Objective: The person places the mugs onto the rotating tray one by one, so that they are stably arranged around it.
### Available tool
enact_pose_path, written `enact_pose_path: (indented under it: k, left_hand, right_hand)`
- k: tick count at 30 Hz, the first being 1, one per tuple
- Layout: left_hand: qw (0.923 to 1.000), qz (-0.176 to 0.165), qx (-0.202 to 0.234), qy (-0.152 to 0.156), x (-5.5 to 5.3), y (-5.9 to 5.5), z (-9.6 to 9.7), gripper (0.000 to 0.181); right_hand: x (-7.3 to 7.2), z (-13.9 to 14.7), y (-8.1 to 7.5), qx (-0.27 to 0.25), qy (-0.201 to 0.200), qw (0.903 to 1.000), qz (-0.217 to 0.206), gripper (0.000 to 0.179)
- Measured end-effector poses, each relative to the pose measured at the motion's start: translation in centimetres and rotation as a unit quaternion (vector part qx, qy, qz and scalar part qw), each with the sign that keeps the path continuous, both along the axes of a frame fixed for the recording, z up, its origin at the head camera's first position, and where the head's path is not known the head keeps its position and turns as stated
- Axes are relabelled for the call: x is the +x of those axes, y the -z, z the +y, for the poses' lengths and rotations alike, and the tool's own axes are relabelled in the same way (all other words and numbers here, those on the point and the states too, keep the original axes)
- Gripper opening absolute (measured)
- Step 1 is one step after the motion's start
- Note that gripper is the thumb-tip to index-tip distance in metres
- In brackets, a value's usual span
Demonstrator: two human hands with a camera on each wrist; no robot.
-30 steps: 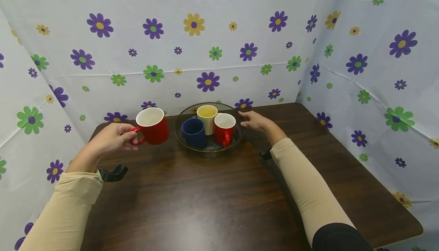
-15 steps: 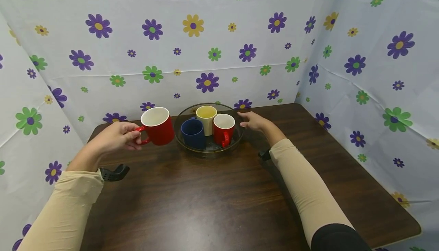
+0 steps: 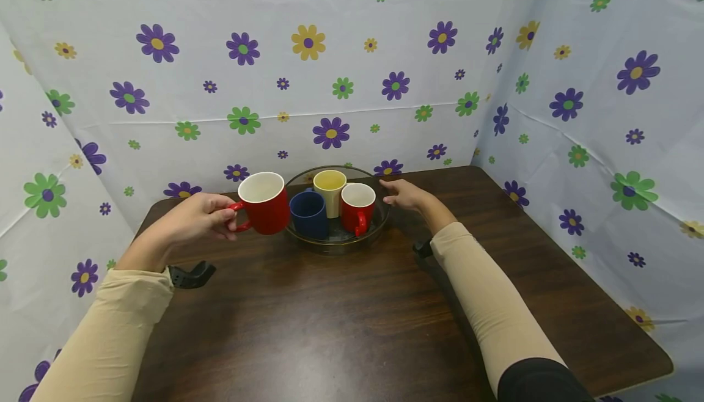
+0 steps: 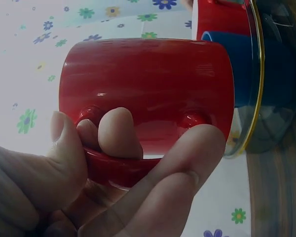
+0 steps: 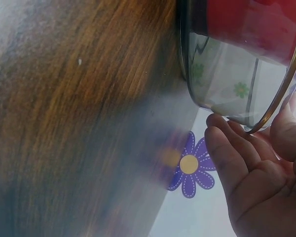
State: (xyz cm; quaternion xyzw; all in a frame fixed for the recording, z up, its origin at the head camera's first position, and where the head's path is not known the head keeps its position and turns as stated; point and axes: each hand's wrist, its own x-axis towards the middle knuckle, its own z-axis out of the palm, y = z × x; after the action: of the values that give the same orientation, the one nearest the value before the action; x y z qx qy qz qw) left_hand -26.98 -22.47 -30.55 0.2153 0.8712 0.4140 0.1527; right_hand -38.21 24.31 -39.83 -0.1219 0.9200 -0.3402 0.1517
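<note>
My left hand [image 3: 206, 217] grips a red mug [image 3: 266, 205] with a white inside by its handle, fingers through the loop in the left wrist view. The mug is held above the table, left of a clear glass bowl [image 3: 335, 244] with a gold rim, and overlaps the bowl's edge in the head view. Inside the bowl are a blue mug [image 3: 310, 215], a pale yellow mug [image 3: 330, 193] and another red mug [image 3: 357, 208]. My right hand [image 3: 407, 196] holds the bowl's right edge, thumb at the rim and fingertips against the outer wall [image 5: 224, 74].
A dark wood-grain table [image 3: 330, 316] lies under everything, its right edge running diagonally. White flower-patterned sheets [image 3: 330, 84] stand close behind the bowl and along both sides. Black wrist-camera mounts [image 3: 192, 275] stick out below the sleeves.
My left hand has carried the red mug to the right, from beside the bowl to its left edge. The right hand stays at the bowl, and the mugs inside have not moved.
</note>
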Motion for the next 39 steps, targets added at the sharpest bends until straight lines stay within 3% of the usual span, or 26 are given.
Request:
enact_pose_path:
  k: [18, 39]
  left_hand:
    - [0.9989, 0.011, 0.004, 0.046, -0.1, -0.3, 2.0, 0.015]
    - [0.9972, -0.011, 0.002, 0.073, -0.9, -0.3, 6.7, 0.017]
  right_hand:
    - [-0.3, -0.4, 0.1, -0.006, -0.005, 1.0, -0.002, 0.064]
    - [-0.1, 0.1, 0.1, 0.009, -0.006, 0.9999, 0.009, 0.063]
